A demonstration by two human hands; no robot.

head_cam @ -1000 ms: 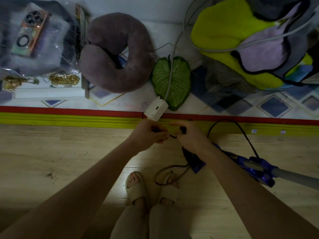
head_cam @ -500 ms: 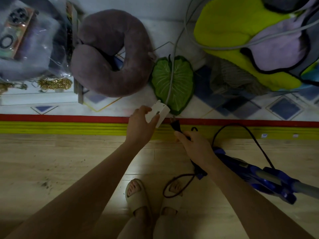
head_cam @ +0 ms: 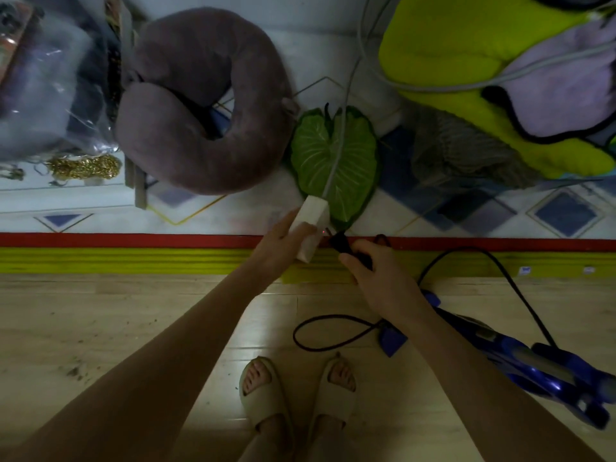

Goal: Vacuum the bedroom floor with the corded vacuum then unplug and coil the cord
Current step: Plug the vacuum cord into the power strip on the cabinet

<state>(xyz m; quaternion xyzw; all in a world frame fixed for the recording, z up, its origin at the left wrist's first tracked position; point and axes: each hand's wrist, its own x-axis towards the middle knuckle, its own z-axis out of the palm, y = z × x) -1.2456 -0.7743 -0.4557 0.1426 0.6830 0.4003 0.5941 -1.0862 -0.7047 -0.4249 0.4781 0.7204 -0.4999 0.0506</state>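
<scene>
Plug meets socket block at bed edge, both hands busy.

R hand (head_cam: 383,281) pinches black plug (head_cam: 340,243) by its body; L hand (head_cam: 283,248) wraps white socket block (head_cam: 311,225), at 9 o'clock of plug. Plug tip just beside block's face, seated or not: can't tell. Plug looks light, rigid; grip the body, not the limp cord (head_cam: 333,335). Vacuum (head_cam: 520,358) lies at 4 o'clock. Vs 0.5 s ago: plug closer to block, L hand further round it.
</scene>
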